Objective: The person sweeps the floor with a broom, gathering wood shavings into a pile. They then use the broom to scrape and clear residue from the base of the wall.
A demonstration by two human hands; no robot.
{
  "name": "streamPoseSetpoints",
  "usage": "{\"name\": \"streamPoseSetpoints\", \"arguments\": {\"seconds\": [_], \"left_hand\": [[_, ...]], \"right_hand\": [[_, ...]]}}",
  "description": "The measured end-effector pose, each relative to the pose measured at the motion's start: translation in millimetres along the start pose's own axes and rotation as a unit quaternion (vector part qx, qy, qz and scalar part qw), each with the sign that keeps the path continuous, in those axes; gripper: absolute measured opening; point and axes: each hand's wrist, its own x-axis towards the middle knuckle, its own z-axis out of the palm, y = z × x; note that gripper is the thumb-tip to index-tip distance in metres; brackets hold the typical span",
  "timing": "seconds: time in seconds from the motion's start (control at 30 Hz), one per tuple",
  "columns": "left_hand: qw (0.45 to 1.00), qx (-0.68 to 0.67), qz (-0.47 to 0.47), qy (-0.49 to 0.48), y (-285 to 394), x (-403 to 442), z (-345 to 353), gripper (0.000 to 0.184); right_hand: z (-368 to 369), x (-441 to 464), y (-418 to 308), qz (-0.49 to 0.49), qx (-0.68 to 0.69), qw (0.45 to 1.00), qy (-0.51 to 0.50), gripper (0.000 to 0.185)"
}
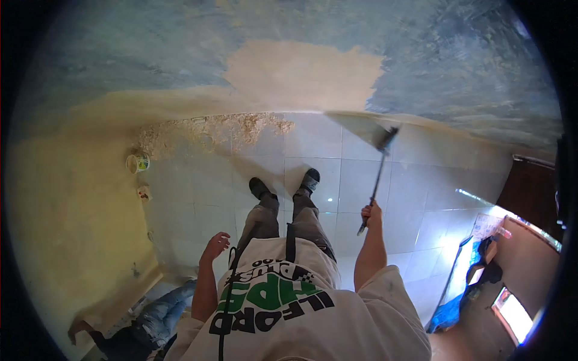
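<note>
My right hand (372, 213) is wrapped round the shaft of a long-handled scraper (379, 174). Its dark head, a little blurred, is close to the foot of the wall, and I cannot tell whether it touches. My left hand (218, 245) hangs at my side with nothing in it, its fingers loosely bent and apart. In front of me the wall (457, 66) carries a streaky blue-grey coat, with a bare cream patch (301, 72) in the middle. Crumbly cream flakes (241, 129) lie along the wall's base.
Pale tiles (259, 174) make up the floor under my slippers. A white tub (137, 162) and a small box (144, 193) stand by the left wall. Another person (159, 319) is at the lower left. Blue sheeting (447, 313) and assorted items lie at the right.
</note>
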Motion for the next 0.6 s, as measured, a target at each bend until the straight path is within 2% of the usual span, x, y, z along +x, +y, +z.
{"name": "streamPoseSetpoints", "arguments": {"seconds": [0.03,0.1,0.13,0.17,0.2,0.23,0.27,0.3,0.33,0.37,0.4,0.43,0.5,0.6], "left_hand": [[1.0,0.013,0.01,0.005,8.7,-1.4,-0.4,0.023],[0.999,0.028,0.019,0.002,21.4,1.3,-2.8,0.023],[0.999,0.035,0.027,0.001,26.0,2.4,-2.8,0.023],[0.999,0.038,0.027,-0.002,30.5,4.2,-2.7,0.023],[0.998,0.052,0.031,-0.002,36.5,8.7,-2.8,0.023],[0.997,0.066,0.036,-0.002,44.5,13.0,-3.0,0.023],[0.997,0.074,0.033,0.003,56.4,12.5,-1.6,0.023],[0.997,0.074,0.037,0.003,65.5,14.2,-1.2,0.023],[0.996,0.072,0.056,0.004,71.4,14.5,-1.3,0.023],[0.995,0.07,0.074,0.005,75.4,14.3,-1.2,0.022],[0.995,0.07,0.074,0.005,79.5,13.9,0.0,0.022],[0.994,0.074,0.082,0.009,83.6,13.8,1.5,0.022],[0.992,0.08,0.093,0.014,84.8,15.7,0.4,0.022],[0.993,0.073,0.088,0.002,70.8,19.7,0.4,0.022]], "right_hand": [[-1.6,2.8,13.7,0.024,-0.036,0.998,-0.05,0.043],[-6.9,-1.5,34.4,0.116,-0.072,0.989,-0.048,0.039],[-8.4,-12.5,43.2,0.128,-0.104,0.984,-0.062,0.025],[-13.2,-24.8,48.9,0.14,-0.136,0.978,-0.075,0.019],[-27.7,-14.3,54.2,0.155,-0.188,0.966,-0.083,0.023],[-33.5,-24.4,58.2,0.152,-0.184,0.967,-0.083,0.023],[-31.9,-43.2,61.7,0.068,-0.325,0.942,-0.057,0.025],[-30.3,-61.0,62.0,-0.018,-0.457,0.889,-0.03,0.029],[-37.5,-73.8,53.4,-0.073,-0.559,0.823,-0.072,0.038],[-55.7,-71.4,45.4,-0.073,-0.558,0.823,-0.072,0.038],[-78.2,-64.0,36.6,-0.235,-0.662,0.71,-0.047,0.04],[-89.6,-59.9,33.3,-0.384,-0.733,0.561,-0.02,0.043],[-49.4,-140.8,10.8,-0.307,-0.809,0.485,0.126,0.041],[-66.1,-137.8,-23.1,-0.288,-0.836,0.419,0.204,0.034]]}}
